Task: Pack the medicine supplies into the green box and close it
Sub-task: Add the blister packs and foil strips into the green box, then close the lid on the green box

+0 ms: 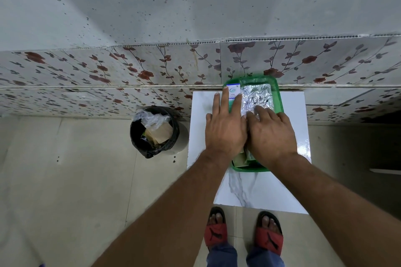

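Note:
The green box (278, 95) sits on a white marble-look table (260, 188) against the tiled wall. Inside it lie a white and blue medicine carton (234, 91) on the left and a silver foil blister pack (256, 97) on the right. My left hand (224, 128) rests flat, fingers spread, over the carton and the box's left rim. My right hand (271, 134) presses flat on the near end of the foil pack. Some more packets (242, 158) peek out between my wrists at the box's near end. No lid is visible.
A round bin (154, 131) lined with a black bag, holding paper and plastic, stands on the floor left of the table. The floral tiled wall (130, 71) runs just behind the box. My feet in red sandals (243, 234) stand at the table's near edge.

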